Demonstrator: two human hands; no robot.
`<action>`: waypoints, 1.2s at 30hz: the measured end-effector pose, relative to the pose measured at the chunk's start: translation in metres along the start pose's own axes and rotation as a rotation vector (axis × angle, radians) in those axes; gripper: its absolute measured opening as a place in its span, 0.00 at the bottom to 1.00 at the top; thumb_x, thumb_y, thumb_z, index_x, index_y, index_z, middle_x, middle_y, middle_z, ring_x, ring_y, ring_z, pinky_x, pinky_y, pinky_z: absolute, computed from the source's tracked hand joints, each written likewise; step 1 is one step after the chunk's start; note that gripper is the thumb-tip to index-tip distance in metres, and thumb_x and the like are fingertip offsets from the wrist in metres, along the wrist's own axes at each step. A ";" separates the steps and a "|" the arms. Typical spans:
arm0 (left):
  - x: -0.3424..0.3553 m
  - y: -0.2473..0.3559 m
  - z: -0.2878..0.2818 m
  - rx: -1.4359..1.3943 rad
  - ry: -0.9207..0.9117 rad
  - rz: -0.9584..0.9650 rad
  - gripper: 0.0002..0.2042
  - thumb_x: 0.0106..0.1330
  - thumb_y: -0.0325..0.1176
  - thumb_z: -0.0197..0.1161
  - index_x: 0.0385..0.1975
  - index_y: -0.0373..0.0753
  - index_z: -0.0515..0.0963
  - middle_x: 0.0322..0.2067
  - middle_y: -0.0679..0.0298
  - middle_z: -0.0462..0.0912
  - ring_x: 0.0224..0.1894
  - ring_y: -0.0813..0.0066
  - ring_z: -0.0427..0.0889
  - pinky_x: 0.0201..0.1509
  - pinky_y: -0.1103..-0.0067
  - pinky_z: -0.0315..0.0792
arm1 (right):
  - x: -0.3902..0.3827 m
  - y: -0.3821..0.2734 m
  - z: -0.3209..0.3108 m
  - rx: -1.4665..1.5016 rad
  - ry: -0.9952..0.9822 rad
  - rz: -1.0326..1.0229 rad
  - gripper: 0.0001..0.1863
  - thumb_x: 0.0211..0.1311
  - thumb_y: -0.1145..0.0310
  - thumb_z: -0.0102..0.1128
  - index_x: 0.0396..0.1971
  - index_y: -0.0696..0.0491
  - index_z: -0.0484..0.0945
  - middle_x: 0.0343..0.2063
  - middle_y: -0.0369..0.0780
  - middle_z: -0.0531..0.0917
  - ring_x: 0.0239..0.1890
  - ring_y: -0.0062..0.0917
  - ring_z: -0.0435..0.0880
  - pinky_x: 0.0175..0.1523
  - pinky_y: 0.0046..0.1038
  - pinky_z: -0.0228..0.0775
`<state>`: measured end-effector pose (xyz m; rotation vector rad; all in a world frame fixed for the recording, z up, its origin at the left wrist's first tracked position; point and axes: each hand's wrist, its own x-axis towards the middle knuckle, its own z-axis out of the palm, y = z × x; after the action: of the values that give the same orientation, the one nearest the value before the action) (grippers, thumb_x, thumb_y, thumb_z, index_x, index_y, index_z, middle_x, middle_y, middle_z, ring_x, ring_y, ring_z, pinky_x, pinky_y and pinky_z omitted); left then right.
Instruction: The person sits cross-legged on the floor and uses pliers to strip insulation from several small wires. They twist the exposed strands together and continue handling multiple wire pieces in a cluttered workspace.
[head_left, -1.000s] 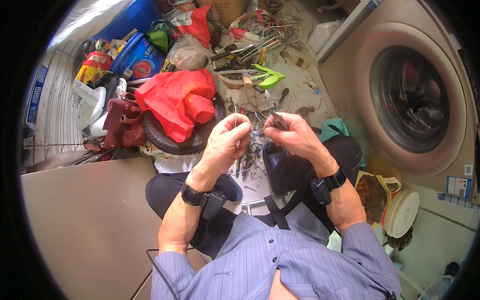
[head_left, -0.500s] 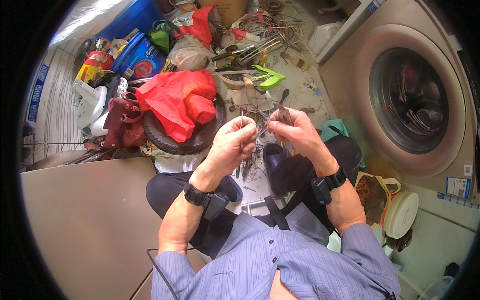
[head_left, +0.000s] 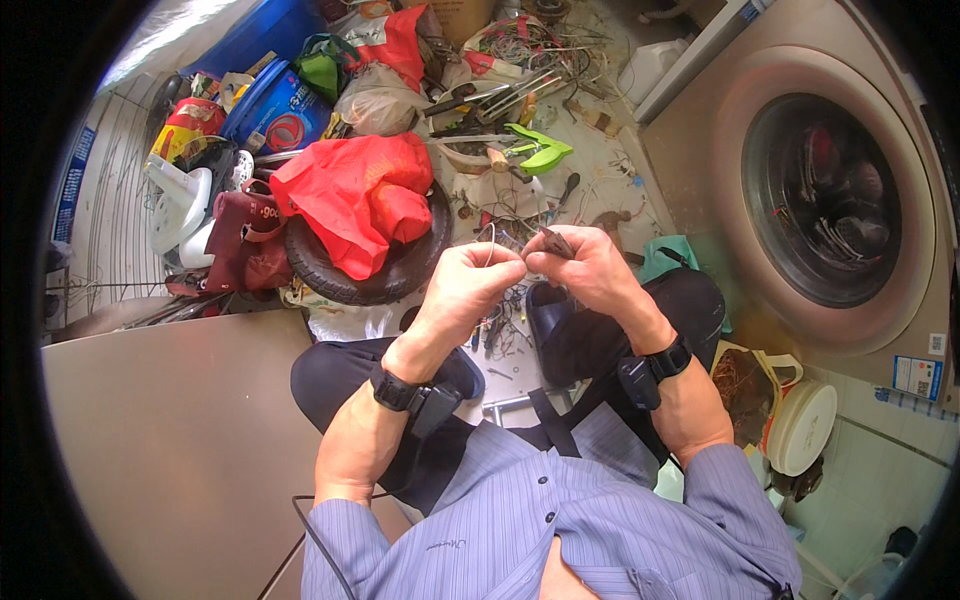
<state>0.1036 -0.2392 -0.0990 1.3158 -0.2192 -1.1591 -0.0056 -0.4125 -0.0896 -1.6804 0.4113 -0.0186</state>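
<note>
My left hand [head_left: 462,287] is closed in a pinch on a thin pale wire [head_left: 492,238], whose bent end sticks up above the fingers. Close against it, my right hand [head_left: 592,272] is shut on a small dark, flat piece [head_left: 556,243] that looks like metal; its exact kind I cannot make out. The fingertips of both hands meet or nearly meet over the floor. What lies between the fingers is hidden.
Loose wires and small scraps [head_left: 512,325] litter the floor below. Ahead lie a green-handled tool [head_left: 540,150] and a black tyre [head_left: 335,282] under a red bag [head_left: 350,195]. A washing machine [head_left: 690,190] stands right; a lidded white bucket [head_left: 805,430] sits nearer.
My hands have come together, with the left moving right and the right moving slightly left. The wire's upper end now shows as a curve, and the dark piece is tilted differently.
</note>
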 end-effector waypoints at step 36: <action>-0.003 0.018 -0.026 -0.401 0.005 0.099 0.03 0.76 0.30 0.58 0.38 0.41 0.72 0.21 0.73 0.65 0.16 0.85 0.61 0.16 0.87 0.54 | -0.001 -0.001 -0.031 0.921 0.186 0.011 0.05 0.71 0.68 0.53 0.38 0.54 0.76 0.32 0.45 0.86 0.20 0.21 0.73 0.27 0.24 0.64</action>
<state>0.1296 -0.2238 -0.0912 0.9437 -0.0431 -1.0509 -0.0142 -0.4413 -0.0832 -0.7681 0.4558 -0.3123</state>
